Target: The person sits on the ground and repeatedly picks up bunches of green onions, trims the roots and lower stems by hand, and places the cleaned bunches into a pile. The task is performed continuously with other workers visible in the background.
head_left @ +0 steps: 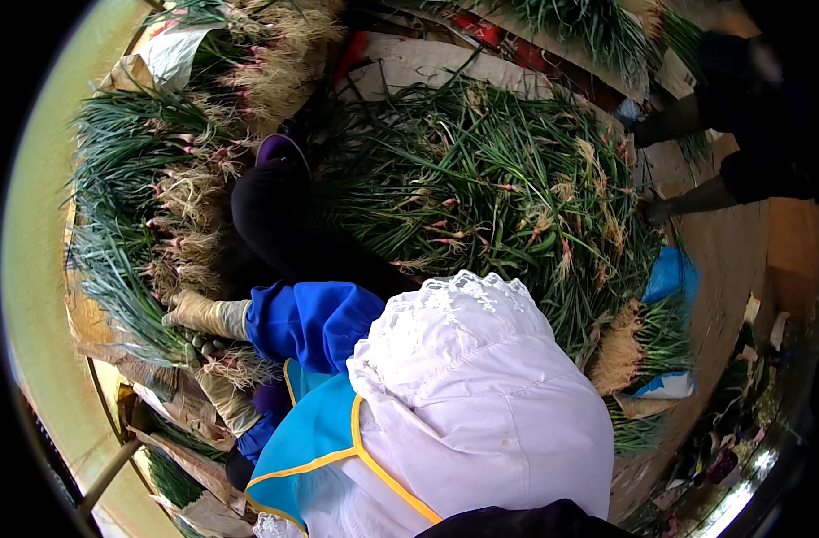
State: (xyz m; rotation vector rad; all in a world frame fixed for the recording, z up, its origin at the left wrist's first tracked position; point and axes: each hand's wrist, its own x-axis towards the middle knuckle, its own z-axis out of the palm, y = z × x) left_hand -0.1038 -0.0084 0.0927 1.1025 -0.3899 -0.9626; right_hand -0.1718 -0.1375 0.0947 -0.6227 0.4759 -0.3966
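Neither of my hands shows in the head view. Close below me, another person in a white lace-edged sun hat (486, 403) with a turquoise, yellow-trimmed brim (315, 448) fills the lower middle. This co-worker has blue sleeves (315, 323). Their pale-gloved hand (199, 312) lies at a bundle of green onions (140, 309) on the left, and a second gloved hand (226, 394) is just below it. Whether the fingers grip the stalks I cannot make out. A dark trouser leg (284, 233) bends beside the bundles.
Loose green onions (490, 170) make a wide pile in the middle. Rooted bundles (190, 202) line the left side; another bundle (647, 345) lies on blue sheeting at right. A dark-clothed person (750, 125) is at upper right. A pole (109, 475) slants at lower left.
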